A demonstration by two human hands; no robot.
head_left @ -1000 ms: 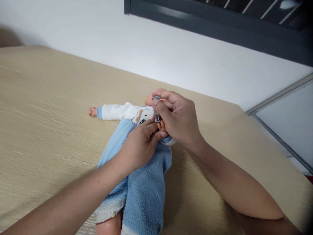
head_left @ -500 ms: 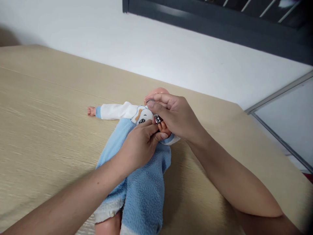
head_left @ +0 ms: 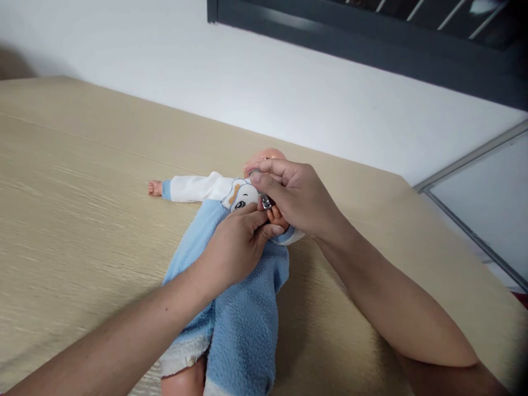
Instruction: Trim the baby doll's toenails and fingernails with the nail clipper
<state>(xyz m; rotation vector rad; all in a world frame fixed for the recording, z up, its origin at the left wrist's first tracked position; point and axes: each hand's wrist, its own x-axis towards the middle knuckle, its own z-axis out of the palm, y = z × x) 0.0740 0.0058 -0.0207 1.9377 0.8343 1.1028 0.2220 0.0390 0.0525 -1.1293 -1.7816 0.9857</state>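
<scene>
A baby doll point(head_left: 218, 286) lies on its back on the table, dressed in a blue fleece suit with white sleeves and a cartoon face on the chest. My right hand point(head_left: 295, 195) is shut on a metal nail clipper point(head_left: 265, 201), whose jaws sit at the doll's fingers. My left hand point(head_left: 233, 247) grips the doll's small hand point(head_left: 277, 218) between fingers and thumb. The doll's head point(head_left: 264, 156) is mostly hidden behind my right hand. Its other hand point(head_left: 155, 188) lies out to the left.
The doll lies on a pale wood-grain table point(head_left: 82, 165), whose far edge runs below a white wall point(head_left: 247, 66). A dark window frame point(head_left: 350, 38) crosses the top right, and a grey-framed pale panel point(head_left: 482, 209) stands at the right.
My right hand and the clipper have shifted slightly down toward the doll's hand. The head-worn view has moved a little, and my left hand keeps its grip.
</scene>
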